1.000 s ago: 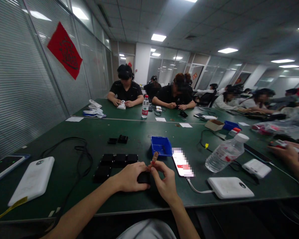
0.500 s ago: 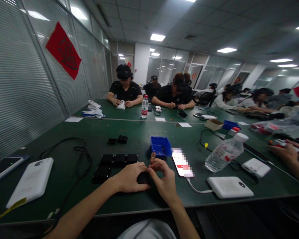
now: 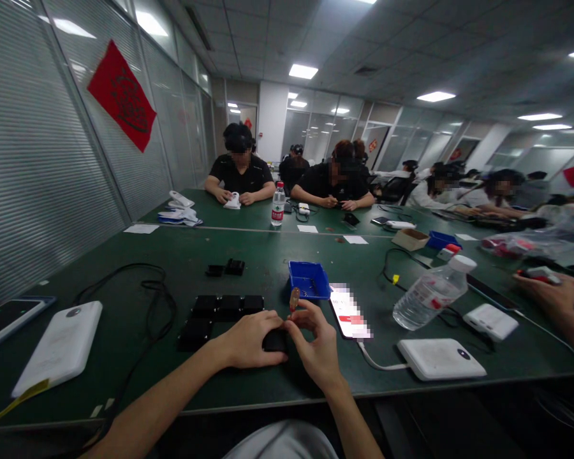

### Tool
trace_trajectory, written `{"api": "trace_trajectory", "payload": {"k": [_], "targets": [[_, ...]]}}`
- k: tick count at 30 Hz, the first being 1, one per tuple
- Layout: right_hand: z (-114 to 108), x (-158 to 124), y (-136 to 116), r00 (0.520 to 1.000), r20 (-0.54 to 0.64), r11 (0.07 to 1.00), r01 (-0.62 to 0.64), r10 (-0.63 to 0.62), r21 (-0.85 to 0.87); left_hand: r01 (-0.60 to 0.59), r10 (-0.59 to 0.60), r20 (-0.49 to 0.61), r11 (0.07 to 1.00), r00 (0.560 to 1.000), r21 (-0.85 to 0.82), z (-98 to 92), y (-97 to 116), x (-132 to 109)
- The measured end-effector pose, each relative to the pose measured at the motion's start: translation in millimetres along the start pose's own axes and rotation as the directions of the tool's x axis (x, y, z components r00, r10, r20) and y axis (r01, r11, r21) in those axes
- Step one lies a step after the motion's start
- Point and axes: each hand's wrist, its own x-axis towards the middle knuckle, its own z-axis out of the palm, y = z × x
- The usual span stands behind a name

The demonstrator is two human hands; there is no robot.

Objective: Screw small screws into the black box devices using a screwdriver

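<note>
My left hand (image 3: 254,341) is curled over a small black plastic case (image 3: 274,341), pressing it on the green table. My right hand (image 3: 314,347) is closed around a small screwdriver, its amber handle (image 3: 294,298) sticking up between the fingers. The thumb and fingertips of that hand meet at the case's right end, by my left fingertips; the tool's tip is hidden there. Just beyond sits a blue tray (image 3: 309,297) with several tiny dark screws in it. Several more black cases (image 3: 219,308) stand in rows left of my hands.
Two black parts (image 3: 226,268) lie farther back. Right of the tray, a lit phone (image 3: 349,312) is cabled to a white power bank (image 3: 441,359); a water bottle (image 3: 433,294) stands behind. Another power bank (image 3: 60,347) and a black cable (image 3: 159,306) lie left. Co-workers sit opposite and right.
My hands stay in nearly the same place, with the screwdriver handle shifted very slightly. At the far right, a co-worker's hands have moved a little.
</note>
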Motion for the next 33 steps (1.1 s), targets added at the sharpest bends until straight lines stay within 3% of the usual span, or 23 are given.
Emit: {"api": "trace_trajectory", "payload": {"k": [23,33], "targets": [[-1.7,1.2,-0.3,0.999,-0.003,0.998,-0.047,0.047,-0.037,-0.003,0.003,-0.003,1.0,1.0,0.009,-1.4,1.1,1.1],[-3.4,3.0,-4.8,1.0,-0.014,0.994,0.026,-0.028,-0.107,-0.016,0.016,-0.009,1.0,1.0,0.001,-0.7,-0.2,1.2]]}}
